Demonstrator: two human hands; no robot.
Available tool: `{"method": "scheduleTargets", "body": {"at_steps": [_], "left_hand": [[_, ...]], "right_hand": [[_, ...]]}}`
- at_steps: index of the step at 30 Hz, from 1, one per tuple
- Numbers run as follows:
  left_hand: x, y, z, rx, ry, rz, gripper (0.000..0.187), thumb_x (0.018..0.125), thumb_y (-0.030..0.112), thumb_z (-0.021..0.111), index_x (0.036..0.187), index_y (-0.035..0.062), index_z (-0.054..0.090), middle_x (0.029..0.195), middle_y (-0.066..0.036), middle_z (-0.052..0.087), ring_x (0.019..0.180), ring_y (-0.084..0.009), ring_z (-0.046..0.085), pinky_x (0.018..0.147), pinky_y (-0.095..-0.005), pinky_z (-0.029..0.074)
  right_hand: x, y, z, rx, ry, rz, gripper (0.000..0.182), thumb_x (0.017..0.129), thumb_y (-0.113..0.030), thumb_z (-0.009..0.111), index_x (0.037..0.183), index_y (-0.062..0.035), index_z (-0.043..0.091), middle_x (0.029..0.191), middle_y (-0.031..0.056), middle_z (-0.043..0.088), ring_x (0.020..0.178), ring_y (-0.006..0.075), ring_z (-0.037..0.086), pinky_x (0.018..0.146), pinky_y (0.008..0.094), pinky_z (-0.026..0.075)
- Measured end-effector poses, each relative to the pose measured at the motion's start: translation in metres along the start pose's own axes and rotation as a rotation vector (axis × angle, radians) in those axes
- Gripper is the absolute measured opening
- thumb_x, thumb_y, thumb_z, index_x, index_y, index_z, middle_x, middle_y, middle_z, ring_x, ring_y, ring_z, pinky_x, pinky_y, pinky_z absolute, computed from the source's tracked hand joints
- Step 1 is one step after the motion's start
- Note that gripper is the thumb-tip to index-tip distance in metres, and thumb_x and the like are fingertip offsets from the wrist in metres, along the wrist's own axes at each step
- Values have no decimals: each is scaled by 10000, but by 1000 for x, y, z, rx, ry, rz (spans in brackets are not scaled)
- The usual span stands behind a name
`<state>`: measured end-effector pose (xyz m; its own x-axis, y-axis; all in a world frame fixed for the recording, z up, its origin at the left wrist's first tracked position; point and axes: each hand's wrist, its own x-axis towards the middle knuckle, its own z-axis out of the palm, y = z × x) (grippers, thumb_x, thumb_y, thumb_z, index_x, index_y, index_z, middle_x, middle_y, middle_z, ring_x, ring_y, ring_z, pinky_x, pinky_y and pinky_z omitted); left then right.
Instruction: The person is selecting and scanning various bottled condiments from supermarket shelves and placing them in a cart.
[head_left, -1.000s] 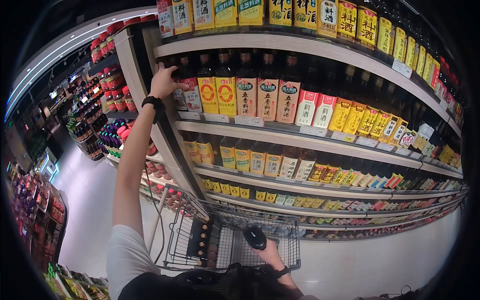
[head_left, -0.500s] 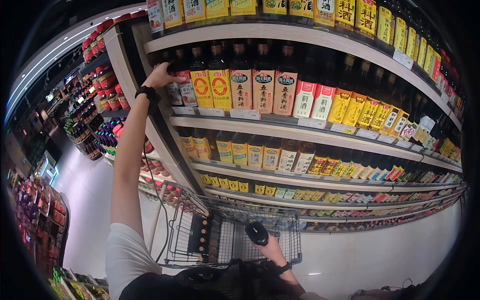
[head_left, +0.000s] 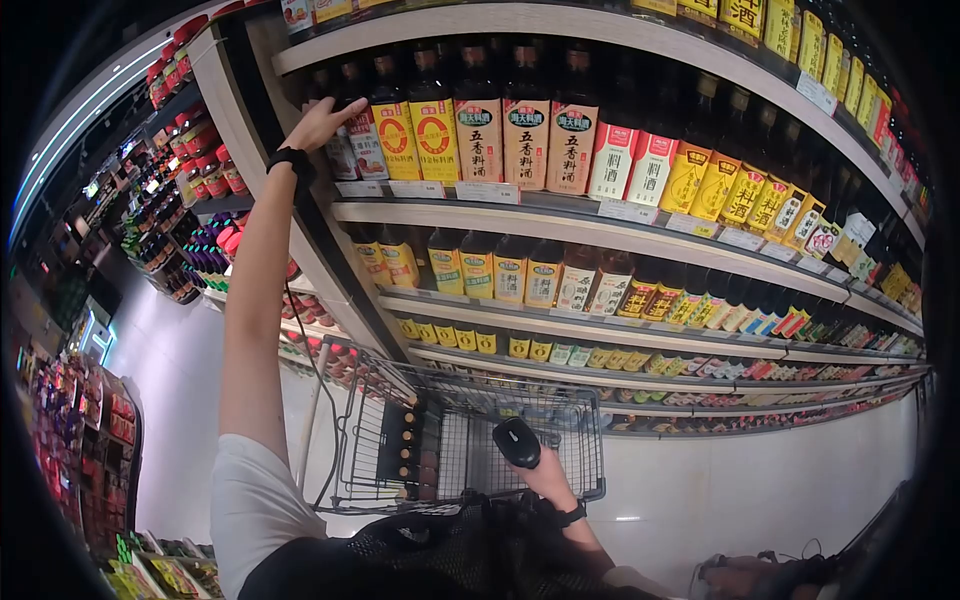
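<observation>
At the left end of the shelf, my left hand (head_left: 322, 124) reaches to the upper part of a dark bottle with a red and white label (head_left: 364, 145), fingers spread over it. Beside it stand bottles with yellow labels (head_left: 397, 140). Low in the view, my right hand (head_left: 545, 474) is wrapped round a black handheld device (head_left: 516, 442) above the shopping cart (head_left: 597, 440). Its fingers are partly hidden under the device.
Long shelves of bottles (head_left: 690, 232) curve away to the right. Dark bottles (head_left: 406, 450) stand in the cart's left part. Shelves with red-lidded jars (head_left: 210, 178) are at the left. A cable hangs beside the cart.
The shelf bottles appear slightly higher in the view. My left hand has risen a little from the label towards the bottle's upper part. My right hand still holds the device.
</observation>
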<state>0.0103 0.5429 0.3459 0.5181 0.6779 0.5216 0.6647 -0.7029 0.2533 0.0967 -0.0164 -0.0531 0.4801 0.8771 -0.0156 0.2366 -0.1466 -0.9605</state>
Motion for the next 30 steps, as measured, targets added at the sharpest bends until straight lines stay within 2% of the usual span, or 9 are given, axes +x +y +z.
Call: {"method": "scheduleTargets", "body": {"at_steps": [5,8,11,14,17,20,26,27,30], "left_hand": [[4,-6,-7,-210,-205,-65,943,833,781,534,1095,-124,568,1092,-330,596,1196,-400,538,1002,-425,432],[11,-26,9,16,30,23,981,816,784,556,1166,-132,547,1039,-278,631,1001,-311,643,876,-357,505],[-5,-12,-1,-151,19,16,1034,802,787,572,1290,-122,501,1146,-298,609,1039,-320,634,906,-375,494],[-17,12,-26,-265,-266,-83,1092,791,770,596,1450,-75,389,1431,-369,384,1143,-364,594,934,-386,490],[4,-28,8,-107,56,-58,1165,743,788,624,1490,-57,328,1529,-403,191,1440,-395,306,920,-377,524],[-11,-24,17,-230,197,60,1018,806,683,647,1506,11,340,1549,-408,99,1481,-441,167,1182,-438,207],[-59,3,21,-196,557,367,676,905,408,690,1487,193,421,1570,-325,162,1463,-451,196,1176,-481,210],[-77,9,22,-126,624,346,639,908,356,697,1472,192,445,1562,-284,214,1420,-419,285,1163,-465,240],[-178,36,39,-169,628,357,501,905,237,694,1353,85,529,1470,-169,414,1335,-321,421,1091,-419,342]], "right_hand": [[-1,-10,-5,19,1,59,296,785,-153,790,1014,5,689,842,172,722,789,307,721,737,364,548],[-2,-6,-4,15,3,70,287,785,-160,794,996,6,693,832,169,722,766,296,719,725,362,548],[0,-1,-1,14,29,23,285,786,-169,795,990,6,698,834,168,723,786,310,721,727,364,549],[2,-6,0,-18,39,-21,306,794,-193,784,1022,-8,697,874,174,725,845,337,715,751,377,548],[1,-9,-4,-48,-41,14,369,796,-238,765,1096,-39,683,953,189,721,933,363,696,800,398,541],[-5,-10,-10,-50,-5,91,396,784,-233,769,1116,-39,675,967,190,719,953,365,690,815,403,541],[-4,37,-28,-136,-51,113,438,731,-230,776,1123,-65,673,988,222,698,969,417,651,848,442,533],[-6,44,-32,-186,-44,133,375,722,-171,759,1050,-16,663,760,162,684,771,294,695,730,383,532],[-12,106,-39,-222,-136,198,270,740,-196,724,900,13,668,657,148,653,596,276,660,623,375,519]]}}
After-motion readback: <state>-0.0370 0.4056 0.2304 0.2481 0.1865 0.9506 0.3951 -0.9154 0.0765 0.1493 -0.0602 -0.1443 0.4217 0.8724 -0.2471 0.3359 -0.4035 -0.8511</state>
